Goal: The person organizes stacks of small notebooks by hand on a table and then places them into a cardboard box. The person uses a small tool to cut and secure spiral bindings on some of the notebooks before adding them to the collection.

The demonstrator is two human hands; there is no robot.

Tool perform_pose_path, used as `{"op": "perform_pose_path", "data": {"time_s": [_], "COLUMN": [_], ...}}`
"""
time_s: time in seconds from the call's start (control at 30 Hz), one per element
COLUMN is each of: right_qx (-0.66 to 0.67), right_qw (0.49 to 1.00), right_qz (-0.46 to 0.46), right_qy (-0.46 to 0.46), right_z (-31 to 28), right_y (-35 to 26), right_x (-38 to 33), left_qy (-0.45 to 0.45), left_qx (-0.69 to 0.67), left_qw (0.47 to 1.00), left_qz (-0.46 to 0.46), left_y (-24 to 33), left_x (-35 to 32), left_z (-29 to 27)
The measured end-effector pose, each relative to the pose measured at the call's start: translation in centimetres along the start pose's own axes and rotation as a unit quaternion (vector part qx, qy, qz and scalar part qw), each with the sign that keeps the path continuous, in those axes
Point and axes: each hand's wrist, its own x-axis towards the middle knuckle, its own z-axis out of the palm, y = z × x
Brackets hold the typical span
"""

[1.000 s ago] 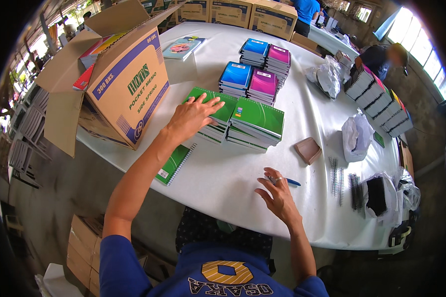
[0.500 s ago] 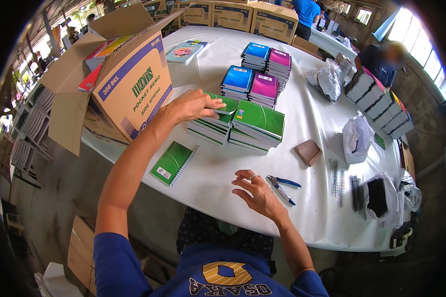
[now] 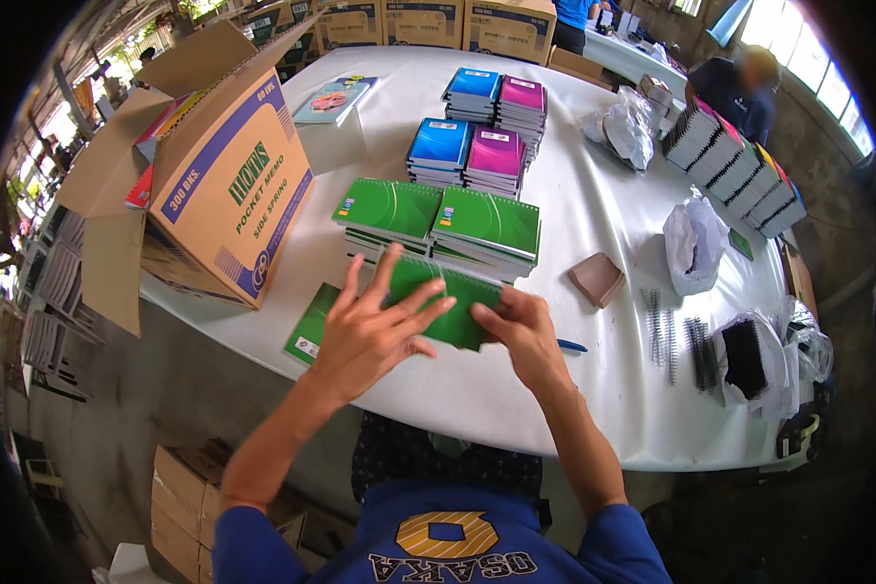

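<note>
A green spiral notebook is held above the near part of the table, its right end pinched between the thumb and fingers of my right hand. My left hand is spread open over the notebook's left end; whether it touches the cover is unclear. Just beyond stand two stacks of green notebooks, a left stack and a right stack. Another green notebook lies flat by the table edge, partly behind my left hand. A blue-handled tool shows only its end beside my right hand.
Blue notebooks and magenta notebooks are stacked farther back. An open carton stands at left. To the right are a brown tray, loose wire coils, plastic bags and tall notebook stacks. A person is behind them.
My left hand has left the green stack and come nearer, toward my right hand. A green notebook is now in my right hand, which has moved up and covers most of the tools.
</note>
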Motion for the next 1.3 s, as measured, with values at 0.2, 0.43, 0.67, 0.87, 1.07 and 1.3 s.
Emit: {"op": "perform_pose_path", "data": {"time_s": [0.2,0.43,0.67,0.87,1.07,1.3], "right_qx": [-0.231,-0.134,-0.31,-0.463,-0.75,-0.561], "right_qw": [0.963,0.986,0.944,0.823,0.507,0.698], "right_qz": [-0.116,-0.083,-0.111,-0.16,-0.146,-0.1], "right_qy": [0.081,0.057,-0.014,0.289,0.399,0.433], "right_z": [-2.2,-2.1,-4.3,-21.5,-32.0,-35.0], "right_y": [8.4,9.8,8.9,2.8,6.0,1.8], "right_x": [-5.4,-6.1,-5.4,-1.6,0.7,-1.4], "left_qy": [0.059,0.053,-0.087,-0.07,-0.1,-0.073], "left_qx": [-0.66,-0.571,-0.139,-0.164,-0.199,-0.185], "left_qw": [0.679,0.758,0.984,0.983,0.973,0.978], "left_qz": [-0.316,-0.31,-0.068,-0.047,-0.069,-0.059], "left_y": [5.3,6.4,9.2,8.9,8.8,8.9], "left_x": [-5.8,-6.9,0.1,0.1,0.6,0.4], "left_z": [8.0,10.1,6.8,7.6,7.0,7.5]}}
